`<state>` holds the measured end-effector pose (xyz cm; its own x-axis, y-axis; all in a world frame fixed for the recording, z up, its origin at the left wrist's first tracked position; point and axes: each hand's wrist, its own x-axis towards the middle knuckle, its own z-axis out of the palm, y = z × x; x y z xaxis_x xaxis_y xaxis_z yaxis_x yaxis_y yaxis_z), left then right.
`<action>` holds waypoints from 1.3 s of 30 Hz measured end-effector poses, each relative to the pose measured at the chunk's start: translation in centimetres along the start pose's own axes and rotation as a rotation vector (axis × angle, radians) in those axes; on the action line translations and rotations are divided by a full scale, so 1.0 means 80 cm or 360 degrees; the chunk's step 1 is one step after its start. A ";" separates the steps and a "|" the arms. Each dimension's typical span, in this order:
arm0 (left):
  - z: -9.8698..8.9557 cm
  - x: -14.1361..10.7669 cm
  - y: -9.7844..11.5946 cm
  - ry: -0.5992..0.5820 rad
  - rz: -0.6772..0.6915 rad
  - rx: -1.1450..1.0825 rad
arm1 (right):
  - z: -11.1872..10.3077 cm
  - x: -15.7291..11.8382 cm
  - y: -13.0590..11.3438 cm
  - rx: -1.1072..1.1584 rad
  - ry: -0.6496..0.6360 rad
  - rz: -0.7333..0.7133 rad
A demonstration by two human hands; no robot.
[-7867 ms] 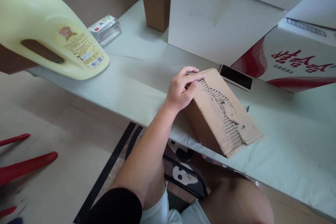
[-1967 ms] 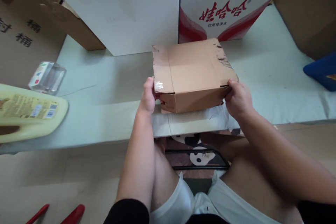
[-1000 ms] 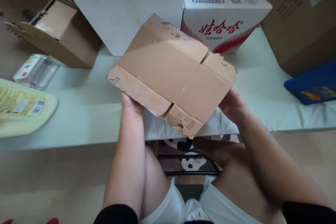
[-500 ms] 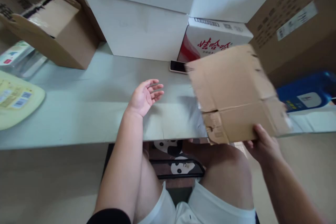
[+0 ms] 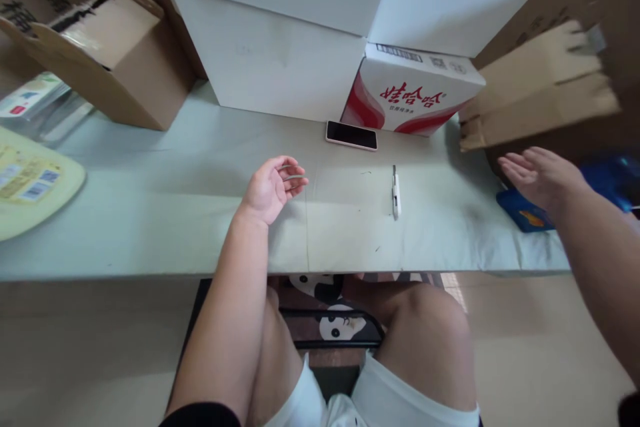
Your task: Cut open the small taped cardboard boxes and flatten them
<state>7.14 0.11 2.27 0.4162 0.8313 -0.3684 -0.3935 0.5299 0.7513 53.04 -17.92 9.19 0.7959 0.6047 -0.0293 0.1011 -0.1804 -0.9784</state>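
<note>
Over the middle of the table, my left hand (image 5: 274, 189) is palm up with its fingers apart and nothing in it. At the right, my right hand (image 5: 543, 177) has its fingers extended and holds nothing. Just beyond it, a blurred piece of brown cardboard (image 5: 537, 83) is tilted in front of the large brown carton, apart from the fingers. A white utility knife (image 5: 396, 195) lies between my hands. Behind it rests a phone (image 5: 351, 135) with a dark screen. A blue bottle (image 5: 525, 211) is partly hidden behind my right hand.
White boxes (image 5: 270, 47) and a red-and-white printed carton (image 5: 405, 93) line the back. An open brown box (image 5: 145, 73), a clear package (image 5: 45, 107) and a pale yellow bottle (image 5: 37, 183) are at the left of the table (image 5: 150, 213). A large brown carton (image 5: 615, 33) stands at the right.
The cardboard has moved right and back, out of my right hand, which has opened. The knife and whole phone are now uncovered. My left hand has hardly moved.
</note>
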 end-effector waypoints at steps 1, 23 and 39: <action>-0.001 0.001 0.001 0.0001 0.0009 -0.0006 | 0.020 0.016 -0.003 -0.0034 0.0007 0.0072; -0.101 -0.044 0.068 0.0641 0.0352 -0.1064 | 0.622 -0.207 -0.075 -0.0855 -0.1555 -0.1229; -0.135 -0.065 0.069 0.1578 0.1120 -0.0518 | 0.582 -0.271 -0.081 -0.0167 -0.1626 -0.1441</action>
<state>-6.06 0.51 2.46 -0.7033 0.6436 -0.3020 -0.5218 -0.1788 0.8341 7.36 6.25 6.65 -0.3586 0.8310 0.4252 0.4265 0.5510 -0.7173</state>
